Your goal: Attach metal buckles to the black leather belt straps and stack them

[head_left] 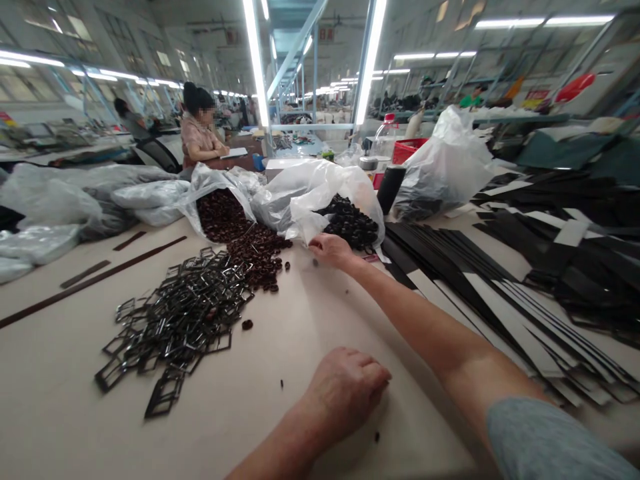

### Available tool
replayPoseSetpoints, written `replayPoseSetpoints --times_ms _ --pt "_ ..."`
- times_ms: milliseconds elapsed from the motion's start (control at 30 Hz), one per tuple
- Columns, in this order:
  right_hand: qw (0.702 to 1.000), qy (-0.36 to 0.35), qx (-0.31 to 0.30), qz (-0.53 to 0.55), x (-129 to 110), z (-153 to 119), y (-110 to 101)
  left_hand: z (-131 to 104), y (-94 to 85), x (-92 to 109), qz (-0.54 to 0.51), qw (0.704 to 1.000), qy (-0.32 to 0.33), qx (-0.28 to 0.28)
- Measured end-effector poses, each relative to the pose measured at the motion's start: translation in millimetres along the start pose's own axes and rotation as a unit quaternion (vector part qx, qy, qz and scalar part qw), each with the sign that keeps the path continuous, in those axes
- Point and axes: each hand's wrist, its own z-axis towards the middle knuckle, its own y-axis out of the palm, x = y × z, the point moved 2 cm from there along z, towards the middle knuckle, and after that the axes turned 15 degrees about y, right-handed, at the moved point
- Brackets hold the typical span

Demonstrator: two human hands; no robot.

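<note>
My right hand reaches forward, its fingers pinched at the lower edge of a clear plastic bag. Small black pieces lie heaped in the bag's mouth, and a small dark blur shows just below the fingers. Closer to me, my left hand rests low over the table with its fingers curled in; whatever they hold is hidden. Left of the hands lies a pile of dark metal buckles. Small dark brown pieces spill from another plastic bag behind it.
Long black and white strips cover the right side. A brown strip lies at the left, near stacked plastic bags. Behind stand a black cylinder, a red basket and a bottle. A person sits further back.
</note>
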Motion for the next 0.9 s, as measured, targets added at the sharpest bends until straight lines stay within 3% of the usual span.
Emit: replayPoseSetpoints --times_ms 100,233,400,600,767,900 --pt "0.998 -0.023 -0.047 -0.031 12.5 -6.6 -0.6 1.8 -1.8 0.7 0.001 1.000 0.000 -0.013" --pt "0.996 -0.035 -0.066 -0.044 9.3 -15.7 5.8 3.1 -2.9 0.7 0.006 1.000 0.000 -0.016" --pt "0.997 -0.035 -0.065 -0.018 -13.6 -15.4 21.7 3.5 -0.9 0.3 0.009 1.000 0.001 -0.021" --pt "0.996 -0.042 -0.072 0.042 -44.8 5.9 37.4 1.8 -0.5 -2.0 0.006 1.000 -0.005 -0.016" --pt "0.997 0.006 -0.054 0.045 -30.7 15.1 33.8 1.4 0.2 -1.8 0.003 1.000 0.003 -0.017" --pt "0.998 -0.008 -0.064 0.027 -16.9 4.4 30.6 2.8 -0.3 -0.1 0.008 1.000 0.007 -0.025"
